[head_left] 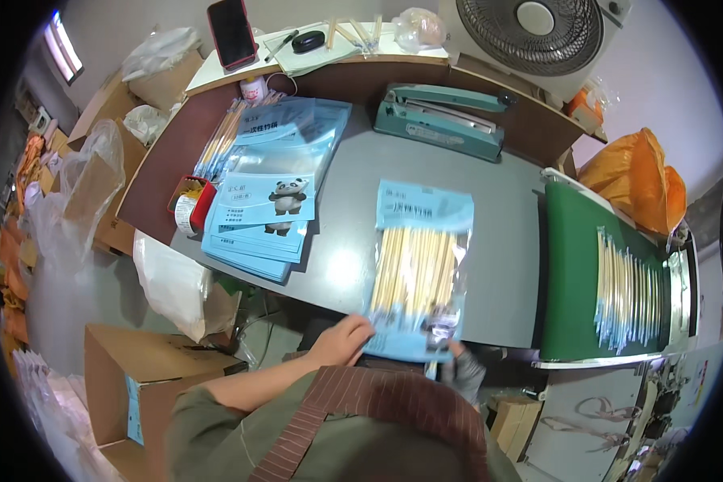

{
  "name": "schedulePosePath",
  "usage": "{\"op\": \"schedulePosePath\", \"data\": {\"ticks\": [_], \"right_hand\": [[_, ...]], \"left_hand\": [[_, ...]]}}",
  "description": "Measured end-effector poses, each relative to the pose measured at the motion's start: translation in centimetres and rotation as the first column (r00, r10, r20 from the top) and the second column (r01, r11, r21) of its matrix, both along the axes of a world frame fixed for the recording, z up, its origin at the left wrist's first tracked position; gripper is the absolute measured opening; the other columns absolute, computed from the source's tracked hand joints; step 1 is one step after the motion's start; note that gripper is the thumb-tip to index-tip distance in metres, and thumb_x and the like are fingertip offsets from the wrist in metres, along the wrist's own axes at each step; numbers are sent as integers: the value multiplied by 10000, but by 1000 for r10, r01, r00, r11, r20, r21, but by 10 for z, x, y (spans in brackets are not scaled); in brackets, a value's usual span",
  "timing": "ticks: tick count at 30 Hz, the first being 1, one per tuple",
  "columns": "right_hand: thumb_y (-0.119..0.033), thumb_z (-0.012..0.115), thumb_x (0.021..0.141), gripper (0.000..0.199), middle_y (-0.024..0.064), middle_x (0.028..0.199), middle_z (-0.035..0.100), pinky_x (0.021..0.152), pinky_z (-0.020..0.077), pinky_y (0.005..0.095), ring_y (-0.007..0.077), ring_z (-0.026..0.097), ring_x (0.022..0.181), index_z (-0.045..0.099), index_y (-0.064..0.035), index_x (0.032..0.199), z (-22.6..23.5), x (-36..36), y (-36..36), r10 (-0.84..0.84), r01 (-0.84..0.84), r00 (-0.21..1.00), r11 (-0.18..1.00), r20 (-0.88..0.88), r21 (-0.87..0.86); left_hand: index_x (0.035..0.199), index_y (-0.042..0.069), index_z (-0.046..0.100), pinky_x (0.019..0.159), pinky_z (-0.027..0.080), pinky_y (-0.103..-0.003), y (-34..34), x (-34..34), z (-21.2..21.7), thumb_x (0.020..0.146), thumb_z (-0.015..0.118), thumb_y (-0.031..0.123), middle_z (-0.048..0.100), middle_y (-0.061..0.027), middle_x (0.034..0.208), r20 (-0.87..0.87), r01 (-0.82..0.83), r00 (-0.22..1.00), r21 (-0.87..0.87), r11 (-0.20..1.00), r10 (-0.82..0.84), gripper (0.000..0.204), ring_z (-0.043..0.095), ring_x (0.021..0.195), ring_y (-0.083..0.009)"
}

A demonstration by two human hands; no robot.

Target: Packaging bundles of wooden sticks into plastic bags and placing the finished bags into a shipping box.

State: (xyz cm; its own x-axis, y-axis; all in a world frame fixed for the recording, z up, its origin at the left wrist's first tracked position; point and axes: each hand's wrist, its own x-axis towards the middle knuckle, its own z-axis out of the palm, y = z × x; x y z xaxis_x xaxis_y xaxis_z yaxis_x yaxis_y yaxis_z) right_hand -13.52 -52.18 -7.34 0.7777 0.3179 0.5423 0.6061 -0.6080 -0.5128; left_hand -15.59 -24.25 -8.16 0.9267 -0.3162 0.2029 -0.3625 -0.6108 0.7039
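On our grey table (502,233) we have blue bags (293,149), wrapped chopsticks (220,146), a red tub (207,195) and a green sealer (438,132); a filled bag (414,269) overhangs its near edge. At right, we see more chopsticks (628,297) on a green belt (569,273).

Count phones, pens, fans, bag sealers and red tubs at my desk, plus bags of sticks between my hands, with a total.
Phone: 1
Pen: 1
Fan: 1
Bag sealer: 1
Red tub: 1
Bag of sticks: 1
Total: 6

Right hand (466,374) blurred, partly hidden by bag (417,273), fan (530,36) cropped above
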Motion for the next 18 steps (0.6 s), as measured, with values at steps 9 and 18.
{"op": "schedulePosePath", "data": {"ticks": [9,18], "right_hand": [[-269,577,880,292,4,687,588,475,396,219,99,531,540,652,-3,975,204,68,16,-54,143,981,854,-188,500],[-102,509,903,243,-41,667,552,406,342,127,9,450,471,652,-25,1084,239,137,17,218,151,840,785,-496,601]], "left_hand": [[979,54,604,694,478,-307,-1,100,251,753,595,-14,613,-91,987,546,-85,836,51,995,44,237,604,897,-258],[813,76,579,964,359,-435,-13,142,237,752,674,290,604,-38,779,769,-129,596,377,917,-232,242,563,912,-211]]}}
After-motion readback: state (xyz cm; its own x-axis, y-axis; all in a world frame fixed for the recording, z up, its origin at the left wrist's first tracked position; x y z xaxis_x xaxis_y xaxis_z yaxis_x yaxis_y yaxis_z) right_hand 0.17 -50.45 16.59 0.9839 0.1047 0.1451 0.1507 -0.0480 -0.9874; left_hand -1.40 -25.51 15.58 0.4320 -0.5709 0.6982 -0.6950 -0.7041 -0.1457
